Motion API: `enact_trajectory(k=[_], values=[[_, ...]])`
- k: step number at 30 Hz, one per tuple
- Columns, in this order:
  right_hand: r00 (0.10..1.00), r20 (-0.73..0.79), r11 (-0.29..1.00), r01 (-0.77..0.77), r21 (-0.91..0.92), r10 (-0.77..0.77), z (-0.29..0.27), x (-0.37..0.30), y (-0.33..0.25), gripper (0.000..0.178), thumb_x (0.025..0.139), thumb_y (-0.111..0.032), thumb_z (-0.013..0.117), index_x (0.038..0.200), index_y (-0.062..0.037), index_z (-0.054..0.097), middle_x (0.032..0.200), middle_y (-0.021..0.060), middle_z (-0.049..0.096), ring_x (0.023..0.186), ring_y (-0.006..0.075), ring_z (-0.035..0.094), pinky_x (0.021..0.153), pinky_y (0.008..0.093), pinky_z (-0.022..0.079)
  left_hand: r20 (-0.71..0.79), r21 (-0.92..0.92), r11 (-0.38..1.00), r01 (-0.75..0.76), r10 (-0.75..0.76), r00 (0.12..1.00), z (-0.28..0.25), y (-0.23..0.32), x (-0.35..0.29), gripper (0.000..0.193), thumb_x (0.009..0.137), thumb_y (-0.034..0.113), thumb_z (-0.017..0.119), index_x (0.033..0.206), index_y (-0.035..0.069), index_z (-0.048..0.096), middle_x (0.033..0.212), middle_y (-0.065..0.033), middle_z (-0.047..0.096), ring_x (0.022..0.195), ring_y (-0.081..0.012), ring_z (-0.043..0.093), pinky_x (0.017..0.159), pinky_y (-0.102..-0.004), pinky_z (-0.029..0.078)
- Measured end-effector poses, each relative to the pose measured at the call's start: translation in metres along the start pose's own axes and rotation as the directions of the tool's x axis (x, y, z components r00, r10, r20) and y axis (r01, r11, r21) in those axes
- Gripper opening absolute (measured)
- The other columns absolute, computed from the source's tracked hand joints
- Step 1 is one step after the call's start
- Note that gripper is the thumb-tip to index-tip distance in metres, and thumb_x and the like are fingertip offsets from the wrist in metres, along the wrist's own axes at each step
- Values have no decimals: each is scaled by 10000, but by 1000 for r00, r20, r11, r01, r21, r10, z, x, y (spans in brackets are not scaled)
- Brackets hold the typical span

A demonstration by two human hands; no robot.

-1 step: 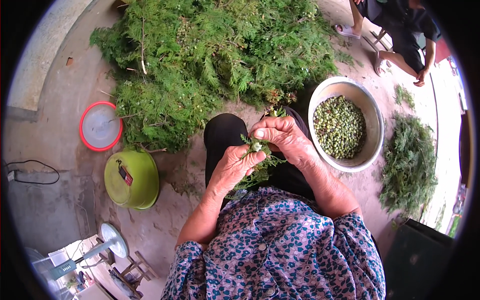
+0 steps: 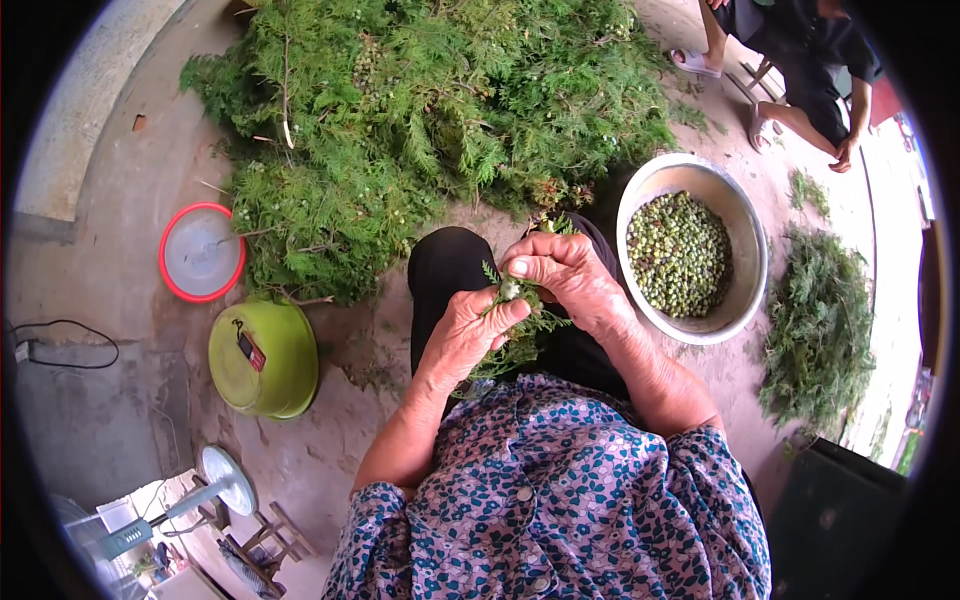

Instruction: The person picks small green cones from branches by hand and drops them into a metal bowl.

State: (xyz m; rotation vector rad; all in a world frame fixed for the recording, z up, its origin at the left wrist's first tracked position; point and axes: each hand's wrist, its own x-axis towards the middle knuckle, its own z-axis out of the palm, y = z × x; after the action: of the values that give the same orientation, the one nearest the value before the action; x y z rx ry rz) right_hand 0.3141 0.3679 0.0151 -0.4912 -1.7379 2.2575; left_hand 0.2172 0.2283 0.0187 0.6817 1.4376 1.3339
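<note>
Over my dark-trousered knees, my left hand (image 2: 462, 335) is closed around a green evergreen sprig (image 2: 520, 350) with flat, scaly leaves. A pale green seed cone (image 2: 510, 290) shows between my two thumbs. My right hand (image 2: 570, 275) pinches at the upper part of the same sprig, thumb pressed against the forefinger. Leaves stick out above its knuckles and below both hands. What exactly lies under the right fingertips is hidden. To the right of my knee stands a metal basin (image 2: 745, 290) holding many small green cones (image 2: 680, 255).
A big heap of evergreen branches (image 2: 430, 110) lies ahead. Leftward are a red-rimmed basin (image 2: 238, 262) and a tipped lime-green tub (image 2: 262, 360). A fan (image 2: 228, 482) stands at lower left. A smaller branch pile (image 2: 820, 330) lies right; another person (image 2: 800, 70) sits at far right.
</note>
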Motion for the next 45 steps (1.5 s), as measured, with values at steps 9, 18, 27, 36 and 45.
enact_trajectory(k=[9, 18, 27, 36, 45], values=[[995, -95, 790, 47, 612, 14, -22, -5, -18, 150, 832, -38, 529, 981, -27, 533, 906, 108, 614, 560, 98, 511, 425, 190, 344, -157, -161, 987, 3, -28, 987, -1, -4, 6, 183, 844, 226, 608, 800, 48, 607, 628, 68, 468, 494, -27, 376, 443, -180, 309], [887, -8, 704, 361, -611, -461, 11, -9, -2, 210, 741, -114, 681, 879, 28, 613, 718, 84, 591, 682, 188, 582, 598, 306, 456, -140, 49, 987, -151, 157, 978, 7, -6, 8, 180, 837, 241, 613, 811, 63, 616, 657, 56, 509, 505, -28, 390, 451, -180, 306], [748, -653, 990, 35, -136, -116, -106, -30, -9, 163, 818, -95, 576, 938, 12, 605, 568, -19, 476, 479, 49, 392, 427, 195, 303, -295, -435, 892, -121, -14, 956, -6, -10, 1, 153, 826, 187, 624, 832, 35, 606, 650, -4, 544, 467, -63, 384, 441, -206, 306], [187, -716, 402, -720, -566, -673, -298, -120, 66, 372, 765, -100, 525, 1126, -11, 543, 1139, 188, 515, 1057, 310, 479, 925, 364, 376, -366, -527, 824, -209, 1, 930, -12, 1, 5, 286, 852, 296, 573, 781, 22, 535, 439, 51, 315, 430, -104, 336, 694, -319, 409], [388, -519, 468, -224, -855, -762, -174, -49, 26, 270, 793, 17, 505, 1027, -74, 603, 1037, 107, 580, 912, 224, 575, 749, 300, 466, -336, -553, 760, -341, 171, 926, 0, 6, 15, 391, 918, 341, 430, 603, 109, 435, 427, 45, 275, 429, -106, 294, 702, -305, 366]])
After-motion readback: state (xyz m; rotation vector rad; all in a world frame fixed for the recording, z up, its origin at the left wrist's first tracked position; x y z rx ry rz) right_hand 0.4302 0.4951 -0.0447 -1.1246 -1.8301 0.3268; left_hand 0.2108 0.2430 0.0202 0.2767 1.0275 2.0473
